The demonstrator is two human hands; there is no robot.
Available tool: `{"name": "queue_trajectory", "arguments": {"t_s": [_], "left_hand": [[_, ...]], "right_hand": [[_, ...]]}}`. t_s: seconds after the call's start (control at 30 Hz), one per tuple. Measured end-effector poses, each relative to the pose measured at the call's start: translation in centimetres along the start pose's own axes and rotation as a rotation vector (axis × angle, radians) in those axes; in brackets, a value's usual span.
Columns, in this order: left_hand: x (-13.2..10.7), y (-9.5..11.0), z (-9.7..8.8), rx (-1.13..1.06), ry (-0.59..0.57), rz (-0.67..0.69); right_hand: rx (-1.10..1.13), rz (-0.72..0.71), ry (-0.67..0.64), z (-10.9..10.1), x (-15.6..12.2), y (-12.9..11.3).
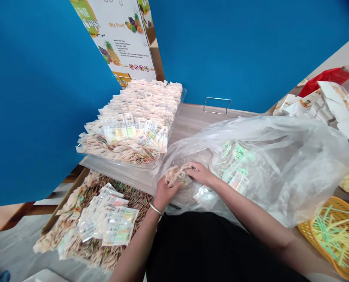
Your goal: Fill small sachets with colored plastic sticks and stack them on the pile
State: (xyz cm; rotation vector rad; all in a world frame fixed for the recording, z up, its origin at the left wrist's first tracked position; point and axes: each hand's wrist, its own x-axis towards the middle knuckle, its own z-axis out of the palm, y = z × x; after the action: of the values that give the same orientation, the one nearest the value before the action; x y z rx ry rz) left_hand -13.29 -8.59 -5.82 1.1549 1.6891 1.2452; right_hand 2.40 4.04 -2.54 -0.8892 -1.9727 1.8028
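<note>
My left hand (164,192) and my right hand (201,172) together grip a small bundle of clear packets (177,175) at the near edge of a large clear plastic bag (280,164). Both hands have their fingers curled round the bundle. My left wrist wears a thin bangle (156,209). More packets with green and coloured strips (236,168) show through the bag just right of my right hand.
A big heap of the same packets (139,121) lies on the wooden table (192,117) at the left. A box of packets (101,219) sits lower left. An orange basket of green and yellow sticks (335,231) stands right. White cartons (333,105) lie at the far right.
</note>
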Motion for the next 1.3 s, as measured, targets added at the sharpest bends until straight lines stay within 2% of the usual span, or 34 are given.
{"name": "queue_trajectory", "arguments": {"t_s": [0.1, 0.2, 0.4, 0.57, 0.63, 0.73, 0.8, 0.87, 1.0, 1.07, 1.13, 1.2, 1.23, 1.3], "left_hand": [[1.3, 1.0, -0.6, -0.161, 0.001, -0.018], [2.0, 1.6, -0.1, -0.419, 0.016, -0.074], [1.4, 1.5, 2.0, -0.707, -0.081, -0.218], [0.9, 1.4, 2.8, -0.817, -0.204, -0.294], [1.0, 1.5, 3.1, -0.830, -0.211, -0.322], [1.3, 1.6, 3.4, -0.856, -0.181, -0.320], [1.5, 1.7, 3.5, -0.895, -0.170, -0.300], [1.6, 1.8, 3.5, -0.919, -0.149, -0.283], [1.7, 2.0, 3.6, -0.851, -0.040, -0.220], [1.8, 2.1, 3.7, -0.798, 0.033, -0.173], [1.8, 2.3, 3.7, -0.774, 0.100, -0.144], [1.8, 2.3, 3.8, -0.788, 0.160, -0.139], [1.8, 2.3, 3.9, -0.799, 0.184, -0.141], [1.7, 2.1, 4.2, -0.812, 0.201, -0.136]], "right_hand": [[0.236, -0.039, -0.049, -0.1, 0.6, -1.1], [0.371, -0.039, -0.094, 0.1, 0.5, -1.4], [0.507, 0.146, 0.110, 1.0, 0.3, -0.8], [0.545, 0.233, 0.107, 1.5, 1.5, -1.1], [0.545, 0.244, 0.111, 1.7, 2.0, -1.5], [0.574, 0.250, 0.079, 1.3, 2.0, -2.3], [0.525, 0.200, 0.100, 0.4, 1.4, -2.7], [0.379, 0.104, 0.144, -0.8, 0.3, -2.7], [0.081, -0.090, -0.024, -2.6, -2.1, -2.4], [-0.036, -0.113, -0.007, -2.6, -3.2, -2.1], [-0.080, -0.059, 0.138, -2.0, -4.1, -1.8], [0.002, 0.052, 0.245, -1.0, -5.0, -1.5], [0.095, 0.128, 0.238, -0.4, -5.3, -1.3], [0.367, 0.284, 0.133, 1.0, -5.8, -1.0]]}}
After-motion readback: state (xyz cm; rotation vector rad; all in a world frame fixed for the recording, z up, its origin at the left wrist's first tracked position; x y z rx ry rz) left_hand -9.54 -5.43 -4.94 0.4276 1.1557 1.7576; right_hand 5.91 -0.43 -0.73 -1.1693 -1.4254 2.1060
